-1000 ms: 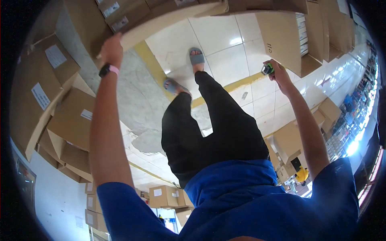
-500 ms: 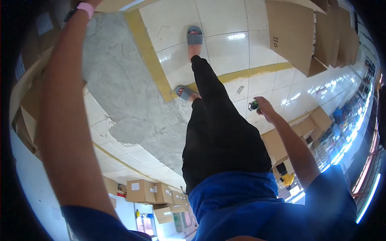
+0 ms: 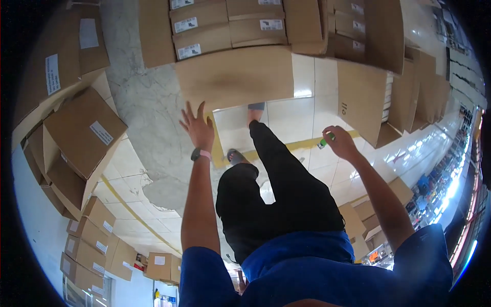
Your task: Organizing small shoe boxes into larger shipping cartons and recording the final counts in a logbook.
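My left hand is open with its fingers spread. It holds nothing and is just in front of a carton's wide brown flap; I cannot tell whether the fingertips touch it. Behind that flap, the open carton is packed with several stacked shoe boxes bearing white labels. Off to the right, my right hand is closed around a small green object, mostly hidden by the fingers, its exact kind unclear.
More open cartons line the right side. Large cartons stand at the left, with stacked labelled boxes below them. Rough grey cement meets white tiles and a yellow floor line. My sandalled feet are beneath me.
My left arm has swung inward from the far left, and its hand now shows by the flap. The packed carton has come into view ahead. My right hand still holds the green object.
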A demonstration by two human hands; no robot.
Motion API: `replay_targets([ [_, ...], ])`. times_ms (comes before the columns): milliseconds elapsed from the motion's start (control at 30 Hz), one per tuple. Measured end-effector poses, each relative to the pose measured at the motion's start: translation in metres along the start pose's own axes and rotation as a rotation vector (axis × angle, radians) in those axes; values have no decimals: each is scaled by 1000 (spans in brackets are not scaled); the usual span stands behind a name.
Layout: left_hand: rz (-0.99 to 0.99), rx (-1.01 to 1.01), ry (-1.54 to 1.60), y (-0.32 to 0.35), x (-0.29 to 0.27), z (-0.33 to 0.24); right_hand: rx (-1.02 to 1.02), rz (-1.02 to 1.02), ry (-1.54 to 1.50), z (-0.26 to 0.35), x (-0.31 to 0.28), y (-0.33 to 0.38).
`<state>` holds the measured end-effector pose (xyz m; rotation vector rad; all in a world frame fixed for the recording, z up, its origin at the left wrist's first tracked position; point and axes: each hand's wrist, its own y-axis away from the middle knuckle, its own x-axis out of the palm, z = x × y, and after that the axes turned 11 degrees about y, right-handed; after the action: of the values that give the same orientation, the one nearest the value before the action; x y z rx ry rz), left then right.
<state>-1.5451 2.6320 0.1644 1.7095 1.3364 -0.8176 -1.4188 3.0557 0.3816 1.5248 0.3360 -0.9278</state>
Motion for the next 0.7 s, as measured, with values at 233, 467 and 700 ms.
replay_targets([
  [233, -36, -760, 704, -43, 25, 85, 323, 145, -375, 68, -66, -96],
  [467, 186, -739, 870, -138, 62, 143, 335, 300, -547, 145, -80, -194],
  [700, 545, -715, 898, -181, -23, 182, 378, 331, -574, 221, -113, -241],
])
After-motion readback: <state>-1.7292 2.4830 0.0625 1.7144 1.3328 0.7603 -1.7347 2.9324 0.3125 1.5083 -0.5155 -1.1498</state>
